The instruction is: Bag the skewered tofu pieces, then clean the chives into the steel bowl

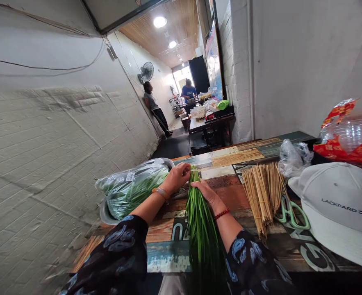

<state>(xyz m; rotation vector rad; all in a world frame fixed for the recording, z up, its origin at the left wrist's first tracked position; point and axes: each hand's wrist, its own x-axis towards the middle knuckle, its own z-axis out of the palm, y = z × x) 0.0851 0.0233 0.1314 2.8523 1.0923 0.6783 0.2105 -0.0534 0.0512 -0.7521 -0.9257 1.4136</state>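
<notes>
Right grip's clamped round the greens mid-worktop, probably so the stems stay bunched. Left grip's at their far end, can't tell if it's pinching anything.

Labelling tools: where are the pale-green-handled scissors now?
Head view, right side: the scissors lie on the multicoloured plank table, between the thin tan wooden skewers and the white fabric cap.

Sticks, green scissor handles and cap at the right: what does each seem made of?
Sticks: probably bamboo or wood, matte, given their natural tan colour. Green scissor handles: likely moulded plastic, smooth, from the even pale colour and rounded loops. Cap: seemingly fabric, matte, with panel seams; cotton or synthetic, I can't tell.
</notes>
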